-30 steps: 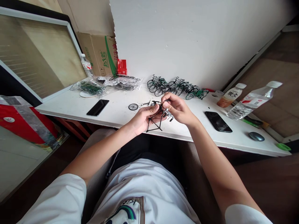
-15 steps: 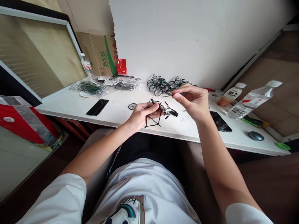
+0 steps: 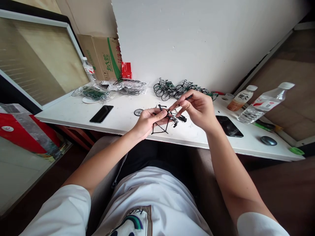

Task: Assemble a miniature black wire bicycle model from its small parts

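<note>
My left hand is closed on a black miniature bicycle frame, pinching it between thumb and fingers just above the table. Fingers cover part of the frame. My right hand grips a thin dark-handled screwdriver, slanted down toward the frame; its tip is hidden by the fingers. Small silver parts show at the frame's right side. Beyond them lie loose black parts on the table. A small spoked wheel rests left of my left hand.
Several assembled miniature bicycles stand along the wall. Bagged parts lie at the back left, near a phone. On the right are a dark tablet-like slab, a drink bottle, a water bottle and a mouse.
My right hand has moved left and slightly down, bringing the screwdriver to the frame beside my left fingers. The left hand keeps its hold. The view has shifted slightly.
</note>
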`<action>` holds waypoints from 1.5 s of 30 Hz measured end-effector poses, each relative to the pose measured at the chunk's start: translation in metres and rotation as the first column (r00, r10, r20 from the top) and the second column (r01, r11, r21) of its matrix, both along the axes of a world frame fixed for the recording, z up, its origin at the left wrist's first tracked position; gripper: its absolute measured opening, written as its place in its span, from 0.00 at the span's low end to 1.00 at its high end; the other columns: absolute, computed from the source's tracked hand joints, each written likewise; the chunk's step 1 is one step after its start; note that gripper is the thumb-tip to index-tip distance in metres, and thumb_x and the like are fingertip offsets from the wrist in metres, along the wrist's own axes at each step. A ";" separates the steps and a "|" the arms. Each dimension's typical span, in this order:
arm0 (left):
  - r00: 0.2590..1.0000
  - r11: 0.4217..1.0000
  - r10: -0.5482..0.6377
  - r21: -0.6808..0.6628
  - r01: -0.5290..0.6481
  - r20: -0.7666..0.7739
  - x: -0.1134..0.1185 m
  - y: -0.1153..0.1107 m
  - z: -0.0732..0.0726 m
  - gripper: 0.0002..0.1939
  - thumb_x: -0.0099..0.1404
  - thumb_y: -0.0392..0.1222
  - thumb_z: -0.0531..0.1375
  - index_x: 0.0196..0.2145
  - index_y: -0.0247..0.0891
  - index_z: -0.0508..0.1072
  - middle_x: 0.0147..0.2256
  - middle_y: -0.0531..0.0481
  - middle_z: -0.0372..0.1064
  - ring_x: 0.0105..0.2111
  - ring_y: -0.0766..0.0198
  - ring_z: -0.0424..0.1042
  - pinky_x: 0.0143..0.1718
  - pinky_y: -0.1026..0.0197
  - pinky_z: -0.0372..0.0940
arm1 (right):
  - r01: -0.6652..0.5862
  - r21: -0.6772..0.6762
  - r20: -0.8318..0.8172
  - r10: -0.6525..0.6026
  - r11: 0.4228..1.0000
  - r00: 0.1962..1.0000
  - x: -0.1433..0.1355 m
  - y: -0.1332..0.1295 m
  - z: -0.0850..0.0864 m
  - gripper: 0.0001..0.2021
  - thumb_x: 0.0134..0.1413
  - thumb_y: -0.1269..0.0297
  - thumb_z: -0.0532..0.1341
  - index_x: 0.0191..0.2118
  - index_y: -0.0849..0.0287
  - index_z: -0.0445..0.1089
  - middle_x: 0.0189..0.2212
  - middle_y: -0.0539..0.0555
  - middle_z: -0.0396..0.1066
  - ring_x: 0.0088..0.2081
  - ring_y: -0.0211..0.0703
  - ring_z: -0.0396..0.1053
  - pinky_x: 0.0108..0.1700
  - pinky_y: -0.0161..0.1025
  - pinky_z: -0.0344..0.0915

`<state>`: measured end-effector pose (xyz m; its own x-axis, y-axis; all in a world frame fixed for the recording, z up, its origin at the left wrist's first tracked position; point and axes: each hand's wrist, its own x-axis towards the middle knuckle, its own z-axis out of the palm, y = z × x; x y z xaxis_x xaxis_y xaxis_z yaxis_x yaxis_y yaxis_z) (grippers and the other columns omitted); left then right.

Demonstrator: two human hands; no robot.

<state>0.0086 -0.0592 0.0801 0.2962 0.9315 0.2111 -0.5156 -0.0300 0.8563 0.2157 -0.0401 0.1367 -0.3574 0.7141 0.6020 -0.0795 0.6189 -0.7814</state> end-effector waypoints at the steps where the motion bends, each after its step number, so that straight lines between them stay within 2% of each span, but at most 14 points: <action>1: 1.000 1.000 -0.002 -0.002 0.001 -0.009 0.000 0.000 0.000 0.21 0.57 0.52 0.80 0.38 0.32 0.82 0.41 0.42 0.84 0.41 0.54 0.85 0.56 0.49 0.76 | 0.001 0.000 0.002 -0.001 1.000 1.000 0.000 -0.001 0.000 0.22 0.53 0.40 0.76 0.38 0.54 0.76 0.31 0.55 0.80 0.38 0.50 0.83 0.32 0.42 0.83; 7: 1.000 1.000 -0.009 0.010 0.009 -0.010 0.001 -0.001 0.000 0.21 0.57 0.52 0.80 0.39 0.33 0.83 0.41 0.42 0.84 0.41 0.55 0.85 0.57 0.48 0.76 | 0.000 0.031 0.015 -0.001 1.000 1.000 0.000 -0.002 0.002 0.22 0.53 0.41 0.77 0.35 0.55 0.77 0.31 0.55 0.81 0.33 0.47 0.82 0.31 0.42 0.83; 12: 0.999 1.000 0.017 -0.003 -0.017 -0.032 0.001 -0.002 0.002 0.22 0.55 0.52 0.81 0.37 0.32 0.82 0.40 0.43 0.84 0.42 0.55 0.85 0.56 0.50 0.77 | 0.002 0.019 0.024 -0.003 1.000 1.000 0.001 -0.002 0.004 0.21 0.52 0.42 0.77 0.35 0.55 0.77 0.31 0.55 0.82 0.31 0.46 0.81 0.31 0.42 0.83; 22: 1.000 0.999 -0.020 0.029 0.020 -0.008 0.001 -0.003 0.003 0.19 0.58 0.50 0.79 0.36 0.32 0.83 0.39 0.44 0.84 0.39 0.57 0.85 0.54 0.51 0.78 | -0.008 0.007 0.023 0.008 1.000 1.000 0.001 -0.001 0.004 0.21 0.55 0.41 0.76 0.36 0.54 0.76 0.29 0.54 0.80 0.34 0.47 0.83 0.32 0.42 0.84; 27: 1.000 1.000 -0.008 0.012 0.009 -0.022 0.001 -0.003 0.003 0.21 0.57 0.52 0.80 0.36 0.32 0.82 0.40 0.43 0.84 0.41 0.55 0.85 0.57 0.48 0.77 | -0.010 -0.017 0.016 0.010 1.000 1.000 0.001 -0.001 0.004 0.21 0.53 0.42 0.77 0.36 0.54 0.75 0.29 0.54 0.80 0.35 0.48 0.83 0.32 0.42 0.84; 36: 0.999 1.000 0.000 0.007 0.000 -0.038 0.002 -0.002 0.002 0.22 0.55 0.52 0.81 0.35 0.32 0.82 0.40 0.42 0.84 0.43 0.54 0.85 0.58 0.47 0.76 | -0.013 -0.006 0.030 0.013 1.000 0.999 0.003 -0.001 0.002 0.20 0.54 0.43 0.76 0.35 0.56 0.77 0.31 0.56 0.82 0.32 0.46 0.82 0.34 0.43 0.84; 45: 0.999 1.000 -0.014 0.018 0.015 -0.048 0.001 -0.003 0.001 0.20 0.57 0.51 0.80 0.36 0.31 0.83 0.39 0.42 0.84 0.40 0.56 0.85 0.54 0.50 0.79 | -0.034 0.009 0.043 0.034 0.999 0.998 0.005 0.001 0.002 0.22 0.53 0.42 0.77 0.36 0.56 0.78 0.31 0.56 0.82 0.32 0.46 0.82 0.33 0.42 0.84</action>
<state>0.0093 -0.0618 0.0813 0.3200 0.9230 0.2136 -0.4746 -0.0390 0.8794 0.2208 -0.0393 0.1388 -0.4072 0.6952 0.5924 -0.0669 0.6242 -0.7784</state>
